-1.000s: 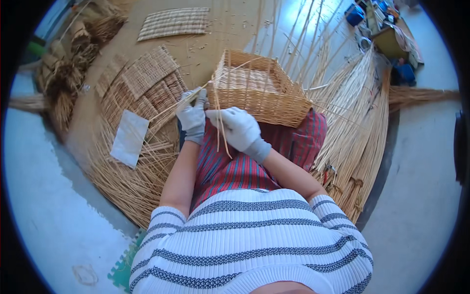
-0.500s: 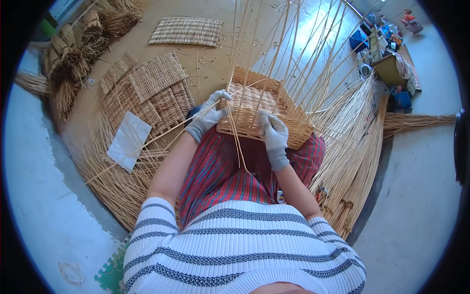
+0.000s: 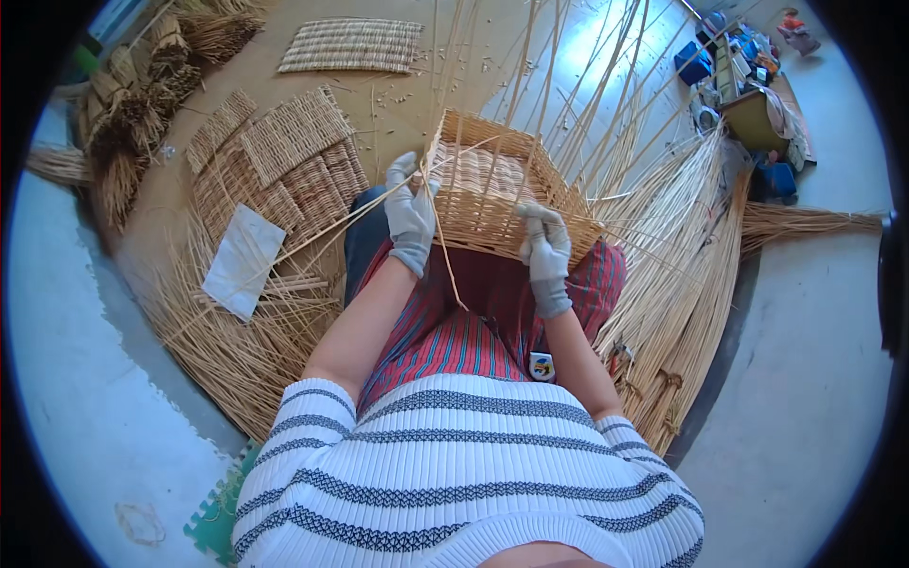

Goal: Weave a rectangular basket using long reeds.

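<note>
A rectangular woven wicker basket (image 3: 478,216) rests tilted on my lap, with long uprights rising from its far and right walls. My left hand (image 3: 410,220), in a pale grey work glove, is closed at the basket's left corner around thin wicker strands. Some of these strands trail off to the lower left, and one bent strand (image 3: 447,260) hangs down over my lap. At the right part of the near wall, my gloved right hand (image 3: 546,254) grips the basket with fingers curled at the rim. Its fingertips are partly hidden.
Woven panels (image 3: 298,137) lie stacked at left, another panel (image 3: 352,45) beyond. A white sheet (image 3: 243,262) sits on loose strands. Long wicker bundles (image 3: 677,275) spread at right; dark bundles (image 3: 133,114) stand far left. A cluttered low table (image 3: 753,114) is at far right.
The basket has turned and shifted slightly away from me. My left hand has moved to its left corner, fingers pointing up, and my right hand has slid a little to the right.
</note>
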The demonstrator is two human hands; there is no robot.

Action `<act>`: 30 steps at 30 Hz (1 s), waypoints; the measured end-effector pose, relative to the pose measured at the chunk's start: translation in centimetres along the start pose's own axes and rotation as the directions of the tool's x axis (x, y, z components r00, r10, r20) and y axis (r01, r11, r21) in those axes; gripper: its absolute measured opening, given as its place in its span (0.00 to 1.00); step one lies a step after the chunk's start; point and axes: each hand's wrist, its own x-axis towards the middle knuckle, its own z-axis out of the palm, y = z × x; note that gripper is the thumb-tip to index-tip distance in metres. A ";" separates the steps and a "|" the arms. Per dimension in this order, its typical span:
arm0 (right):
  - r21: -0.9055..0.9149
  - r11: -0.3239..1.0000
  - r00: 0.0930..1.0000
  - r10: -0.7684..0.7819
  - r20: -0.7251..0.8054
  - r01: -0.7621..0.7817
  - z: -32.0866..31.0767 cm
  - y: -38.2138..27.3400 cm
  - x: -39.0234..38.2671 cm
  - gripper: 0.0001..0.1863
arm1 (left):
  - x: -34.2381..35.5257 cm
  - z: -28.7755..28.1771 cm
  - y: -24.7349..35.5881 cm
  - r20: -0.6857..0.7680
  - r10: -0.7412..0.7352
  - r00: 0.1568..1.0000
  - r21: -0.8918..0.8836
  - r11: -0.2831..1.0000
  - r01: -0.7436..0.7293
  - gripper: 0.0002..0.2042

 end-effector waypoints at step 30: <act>-0.850 0.283 0.639 -0.765 0.079 0.444 -4.2 -9.9 7.9 0.20 | -6.7 12.0 4.5 0.739 -0.398 0.543 0.657 0.246 -0.713 0.37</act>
